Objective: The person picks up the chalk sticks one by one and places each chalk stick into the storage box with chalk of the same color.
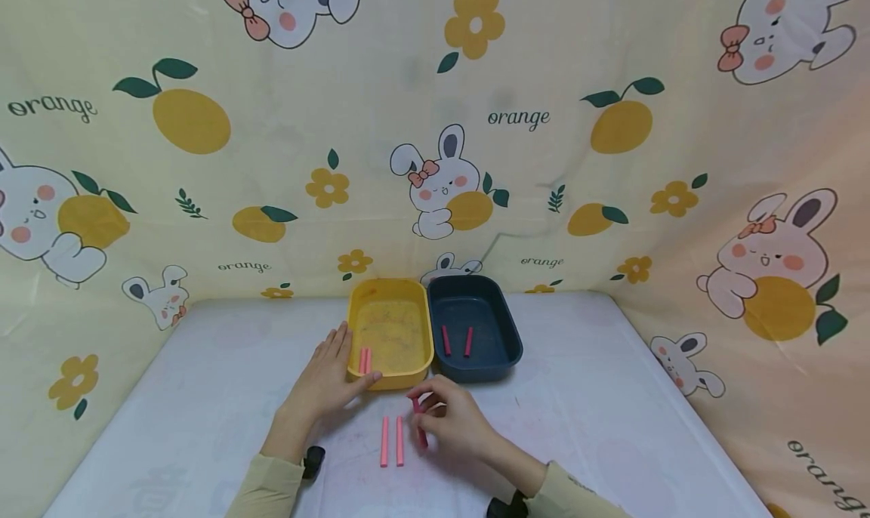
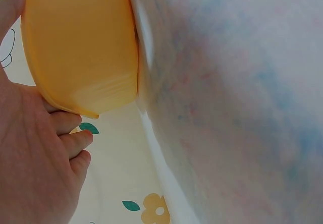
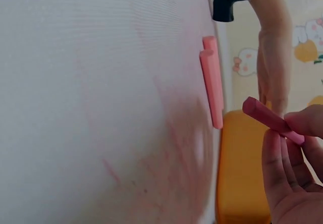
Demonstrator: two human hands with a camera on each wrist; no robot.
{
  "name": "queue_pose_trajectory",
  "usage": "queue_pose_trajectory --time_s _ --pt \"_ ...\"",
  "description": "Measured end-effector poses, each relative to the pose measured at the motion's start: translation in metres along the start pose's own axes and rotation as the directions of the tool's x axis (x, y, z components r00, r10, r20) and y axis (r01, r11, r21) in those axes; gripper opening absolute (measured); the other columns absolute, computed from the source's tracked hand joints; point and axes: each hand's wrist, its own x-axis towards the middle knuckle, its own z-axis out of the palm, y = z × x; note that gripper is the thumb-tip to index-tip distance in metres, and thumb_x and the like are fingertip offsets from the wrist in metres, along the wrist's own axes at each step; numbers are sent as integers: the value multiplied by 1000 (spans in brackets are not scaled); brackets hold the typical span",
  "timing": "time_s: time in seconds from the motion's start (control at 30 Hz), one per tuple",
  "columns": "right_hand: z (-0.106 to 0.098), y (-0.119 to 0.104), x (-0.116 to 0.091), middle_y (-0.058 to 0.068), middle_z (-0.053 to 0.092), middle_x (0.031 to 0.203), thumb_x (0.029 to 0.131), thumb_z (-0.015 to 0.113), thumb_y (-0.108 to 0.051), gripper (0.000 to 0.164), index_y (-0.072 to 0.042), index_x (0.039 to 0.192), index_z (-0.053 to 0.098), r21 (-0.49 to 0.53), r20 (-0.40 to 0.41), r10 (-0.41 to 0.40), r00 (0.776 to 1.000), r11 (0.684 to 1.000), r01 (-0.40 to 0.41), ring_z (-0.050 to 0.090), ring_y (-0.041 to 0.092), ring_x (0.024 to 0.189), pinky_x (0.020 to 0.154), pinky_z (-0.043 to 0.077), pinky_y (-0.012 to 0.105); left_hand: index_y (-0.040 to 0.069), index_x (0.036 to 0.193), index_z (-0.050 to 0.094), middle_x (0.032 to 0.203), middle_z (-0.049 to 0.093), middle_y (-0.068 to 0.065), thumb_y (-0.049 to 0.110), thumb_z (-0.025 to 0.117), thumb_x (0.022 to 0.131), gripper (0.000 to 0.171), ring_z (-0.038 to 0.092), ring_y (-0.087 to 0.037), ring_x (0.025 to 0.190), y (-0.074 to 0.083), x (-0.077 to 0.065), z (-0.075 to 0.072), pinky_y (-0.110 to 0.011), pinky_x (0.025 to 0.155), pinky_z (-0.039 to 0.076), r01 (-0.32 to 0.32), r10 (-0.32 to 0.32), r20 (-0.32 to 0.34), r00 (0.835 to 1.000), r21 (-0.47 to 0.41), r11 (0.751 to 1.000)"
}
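Note:
My left hand (image 1: 328, 378) rests against the left side of the yellow tub (image 1: 390, 382), fingers extended along it and thumb at its front corner. In the left wrist view, fingertips (image 2: 75, 142) show beside the rim. My right hand (image 1: 457, 420) pinches a dark pink chalk stick (image 3: 265, 114) between thumb and fingers, above the table in front of the tubs. Left of it, two light pink chalk sticks (image 1: 392, 441) lie side by side on the table. Two more light pink sticks (image 1: 365, 360) are inside the yellow tub.
A dark blue tub (image 1: 476, 372) stands right beside the yellow one, with two dark pink sticks (image 1: 468, 342) in it. The white table cover (image 1: 584, 420) carries faint coloured smudges. A printed curtain (image 1: 530, 171) hangs behind and at both sides.

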Motion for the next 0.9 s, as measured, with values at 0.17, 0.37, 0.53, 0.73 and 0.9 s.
queue_pose_trajectory --time_s 0.17,0.37,0.53,0.73,0.9 --pt "-6 -2 1 4 67 114 92 74 0 26 -5 117 71 14 -52 -4 999 1000 5 68 15 95 84 60 24 -2 165 10 174 7 -19 70 61 93 114 9 -39 160 1 0 0 -53 129 12 10 -10 8 1000 -7 1000" --pt "-13 -2 2 5 68 116 92 74 2 27 -3 118 71 48 -124 -30 992 998 36 69 18 97 85 61 28 -2 165 9 174 6 -19 71 60 93 114 8 -39 160 1 -1 -1 -54 129 11 13 -13 13 1000 -6 1000" --pt "-18 -3 4 4 68 115 94 75 -3 25 -7 119 71 39 -187 -7 982 999 15 67 18 98 86 60 25 -3 164 10 174 6 -19 70 60 94 113 9 -39 160 1 -1 -2 -54 129 12 5 -5 13 1000 -6 1000" --pt "-26 -2 9 5 68 113 92 76 0 26 -9 116 73 64 -266 -7 964 998 25 69 19 96 82 58 20 -3 164 11 174 7 -19 74 57 93 115 10 -39 160 0 -1 -2 -54 129 12 -3 3 10 1000 4 1000" --pt "-33 2 16 7 69 112 90 78 2 27 -8 114 75 74 -337 -14 941 996 41 71 20 93 79 58 19 -3 164 10 174 6 -19 78 55 92 117 9 -39 160 0 -1 -2 -53 129 12 -6 6 13 1000 5 1000"
